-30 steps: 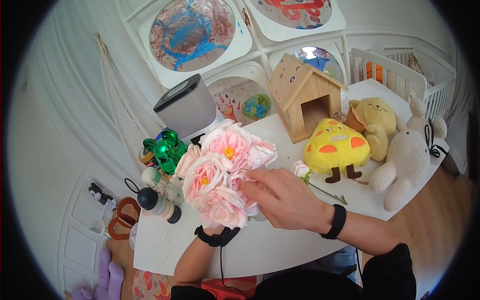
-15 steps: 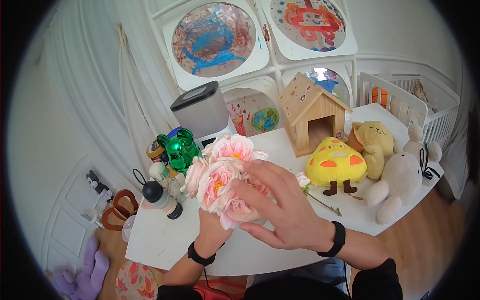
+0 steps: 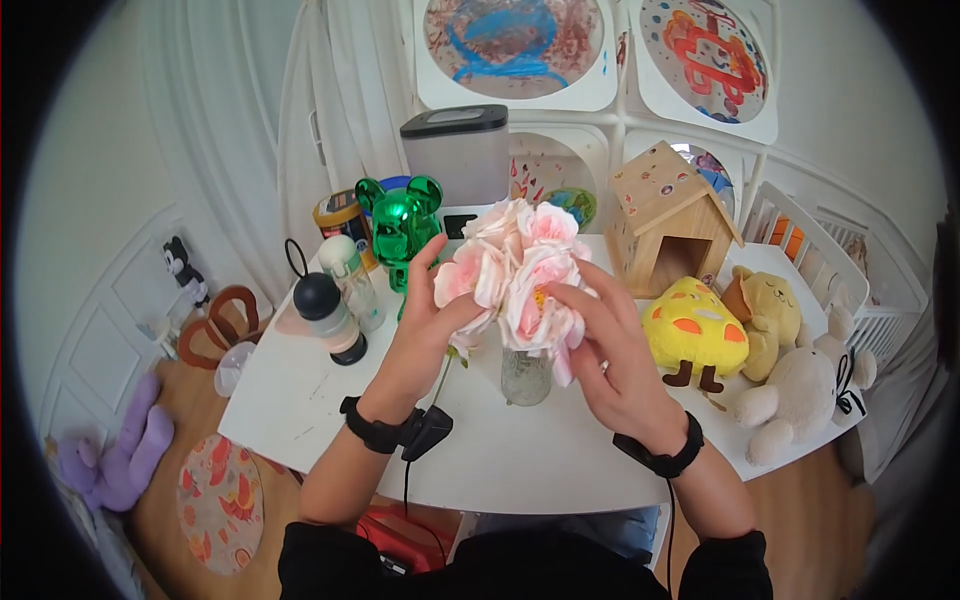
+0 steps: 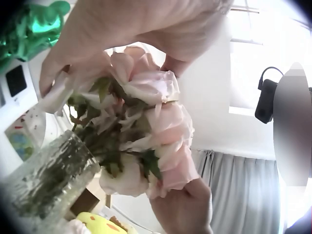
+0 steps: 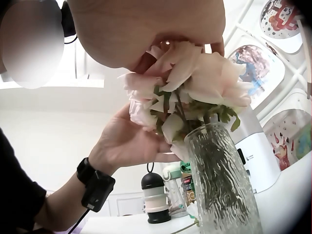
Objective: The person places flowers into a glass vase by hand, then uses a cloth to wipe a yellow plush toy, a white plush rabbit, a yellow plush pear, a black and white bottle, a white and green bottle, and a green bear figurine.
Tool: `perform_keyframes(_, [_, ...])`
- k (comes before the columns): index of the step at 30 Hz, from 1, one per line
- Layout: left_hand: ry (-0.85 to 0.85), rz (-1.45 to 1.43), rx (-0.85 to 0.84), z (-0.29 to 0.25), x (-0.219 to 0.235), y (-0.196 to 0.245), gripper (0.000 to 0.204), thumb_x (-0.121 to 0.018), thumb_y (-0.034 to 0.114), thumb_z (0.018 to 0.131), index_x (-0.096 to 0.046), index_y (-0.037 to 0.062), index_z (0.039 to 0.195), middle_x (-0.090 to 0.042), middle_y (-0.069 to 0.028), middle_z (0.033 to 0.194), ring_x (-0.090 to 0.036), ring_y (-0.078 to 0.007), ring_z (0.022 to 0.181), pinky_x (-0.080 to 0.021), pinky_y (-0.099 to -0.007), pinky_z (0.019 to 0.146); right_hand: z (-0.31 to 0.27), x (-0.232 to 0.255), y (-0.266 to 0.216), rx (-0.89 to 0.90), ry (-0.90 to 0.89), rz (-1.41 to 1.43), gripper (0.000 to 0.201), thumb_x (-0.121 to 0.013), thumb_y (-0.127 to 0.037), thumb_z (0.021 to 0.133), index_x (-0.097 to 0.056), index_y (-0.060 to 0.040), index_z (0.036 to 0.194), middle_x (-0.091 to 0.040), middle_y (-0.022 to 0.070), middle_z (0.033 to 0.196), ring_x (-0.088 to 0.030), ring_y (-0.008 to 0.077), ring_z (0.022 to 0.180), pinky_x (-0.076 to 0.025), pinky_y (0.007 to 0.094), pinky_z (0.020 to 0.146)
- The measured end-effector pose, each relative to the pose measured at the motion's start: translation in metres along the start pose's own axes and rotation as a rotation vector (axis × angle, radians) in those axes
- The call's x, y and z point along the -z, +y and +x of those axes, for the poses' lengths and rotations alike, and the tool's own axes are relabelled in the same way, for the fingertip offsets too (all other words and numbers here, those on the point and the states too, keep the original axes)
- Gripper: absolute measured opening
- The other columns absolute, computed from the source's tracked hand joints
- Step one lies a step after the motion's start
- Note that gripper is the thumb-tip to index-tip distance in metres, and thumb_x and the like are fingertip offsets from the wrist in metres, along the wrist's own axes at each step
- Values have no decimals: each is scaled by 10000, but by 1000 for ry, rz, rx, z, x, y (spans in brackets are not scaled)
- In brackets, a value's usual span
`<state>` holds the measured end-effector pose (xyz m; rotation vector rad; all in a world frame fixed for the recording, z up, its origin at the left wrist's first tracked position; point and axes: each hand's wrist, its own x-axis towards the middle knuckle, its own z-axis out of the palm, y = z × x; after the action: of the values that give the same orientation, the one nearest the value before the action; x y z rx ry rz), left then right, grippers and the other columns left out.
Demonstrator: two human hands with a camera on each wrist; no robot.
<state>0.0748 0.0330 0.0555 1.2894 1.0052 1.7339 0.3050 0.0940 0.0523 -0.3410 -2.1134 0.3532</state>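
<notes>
A bunch of pale pink flowers (image 3: 530,270) stands in a textured clear glass vase (image 3: 525,378) on the white table. At its left side my left hand (image 3: 408,345) cups the blooms, thumb and fingers around the petals. Opposite, my right hand (image 3: 625,365) has its fingers curled at a front bloom. In the left wrist view, green leaves (image 4: 151,163) and stems show below the petals, over the vase rim. A loose flower (image 5: 192,209) lies left of the vase, its stem toward my left wrist. Another loose flower (image 4: 78,227) shows near the yellow plush toy.
On the left stand a black-capped stacked container (image 3: 325,315), a clear bottle (image 3: 355,290) and a shiny green bear figure (image 3: 403,230). Behind is a grey bin-like appliance (image 3: 458,160). A wooden house (image 3: 665,220), a yellow plush toy (image 3: 695,335) and further plush toys (image 3: 795,395) occupy the right.
My left hand has come up from behind the blooms to their left side. My right hand has shifted to their right. The head view has swung, and the vase now shows below the flowers.
</notes>
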Motion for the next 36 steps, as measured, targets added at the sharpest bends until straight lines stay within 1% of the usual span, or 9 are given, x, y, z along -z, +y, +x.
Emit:
perform_keyframes(7, [214,308,84,-1,54,-15,629,-628,357,953,-365,36,1426,-556,-133,1279,-598,-248,1047,-476,-380,962,-9,13,12,-112,208,-37,540,-491,84,830,-556,-30,1354,-459,210,1451,-483,362,1308,-378,410,1101])
perform_keyframes(11, [-319,1448,372,-19,94,-57,390,-652,343,938,-611,-17,1081,-659,-98,838,-687,-231,782,-541,-407,747,-21,11,15,-52,340,-115,485,-522,69,818,-566,0,1296,-486,211,1395,-497,362,1279,-368,420,1106])
perform_keyframes(15, [-396,1457,322,-28,100,-78,279,-683,230,931,-605,-36,968,-662,-106,779,-704,-198,807,-554,-371,705,-29,13,8,-60,343,-121,434,-541,73,803,-593,10,1229,-505,218,1357,-500,367,1267,-363,429,1103])
perform_keyframes(18, [-309,1121,687,-39,82,-38,195,-677,150,936,-589,-22,962,-676,-98,853,-691,-153,792,-563,-309,673,-40,21,-1,-34,362,-203,396,-548,89,792,-613,22,1177,-559,215,1269,-542,353,1190,-398,426,1061])
perform_keyframes(24, [18,631,-178,-95,57,-19,139,-659,80,942,-607,20,1056,-654,-27,927,-655,-115,762,-566,-276,619,-58,21,-34,-127,168,309,409,-633,88,809,-610,19,1212,-633,192,1113,-624,315,1009,-498,365,893])
perform_keyframes(27, [-189,743,-522,-98,16,2,149,-729,70,875,-674,32,1008,-661,-54,863,-661,-157,739,-557,-278,621,-37,-12,-79,-149,362,860,491,-744,41,783,-599,11,1251,-645,190,1121,-641,308,1018,-503,363,908])
perform_keyframes(29, [-474,1122,-631,-91,-9,26,144,-755,87,853,-679,57,971,-658,-40,854,-648,-150,743,-538,-310,618,-36,5,-77,-3,190,608,571,-783,14,767,-568,7,1296,-640,195,1150,-633,303,1063,-505,376,919])
perform_keyframes(32, [-355,871,-661,-77,-15,22,121,-740,85,867,-677,58,966,-649,-52,841,-638,-176,723,-508,-330,589,-46,35,-61,164,-25,210,734,-832,-21,736,-482,-13,1381,-632,197,1173,-613,299,1087,-504,399,919])
perform_keyframes(36, [-4,416,-72,-35,34,-32,156,-711,111,911,-662,20,1027,-685,-27,923,-650,-133,809,-525,-308,669,-59,54,-49,-91,387,270,753,-816,-275,784,-411,-41,1374,-567,163,1202,-555,263,1080,-452,394,962])
